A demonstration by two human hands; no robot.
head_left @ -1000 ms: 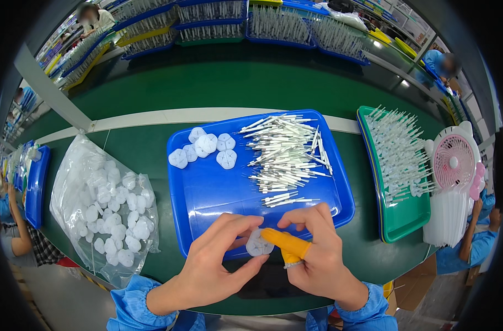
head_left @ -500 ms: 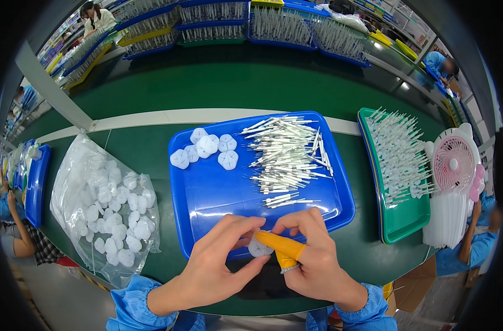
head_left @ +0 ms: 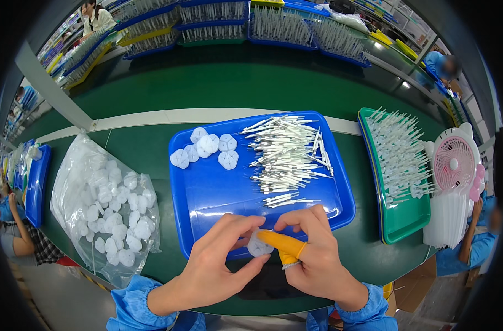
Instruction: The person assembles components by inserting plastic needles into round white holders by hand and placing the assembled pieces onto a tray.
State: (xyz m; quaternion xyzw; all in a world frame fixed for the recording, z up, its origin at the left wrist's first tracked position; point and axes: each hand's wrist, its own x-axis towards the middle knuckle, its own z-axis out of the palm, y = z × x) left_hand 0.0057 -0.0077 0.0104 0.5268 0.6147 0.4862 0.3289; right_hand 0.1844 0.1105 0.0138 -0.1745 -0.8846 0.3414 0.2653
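Observation:
My left hand [head_left: 215, 267] pinches a round, translucent white petal-like disc [head_left: 258, 247] between thumb and fingers, at the near edge of a blue tray [head_left: 215, 190]. Yellow finger covers sheathe the thumb and index finger of my right hand [head_left: 317, 259]. Its index tip rests on the disc's upper right edge; whatever else those fingers grip is hidden. Several scalloped white discs [head_left: 208, 145] lie at the tray's far left. A heap of thin white sticks [head_left: 287, 157] with fine wire-like ends fills the right side.
Left of the tray, a clear plastic bag [head_left: 75, 187] spills loose white discs. On the right stand a green tray [head_left: 403, 229] of finished-looking stick pieces, a pink-and-white fan [head_left: 453, 163] and stacked white plastic [head_left: 447, 218]. Filled trays [head_left: 213, 30] line the far side; other people work around.
The right index finger has shifted slightly over the disc, and more of the disc's face shows. Both hands otherwise keep their places.

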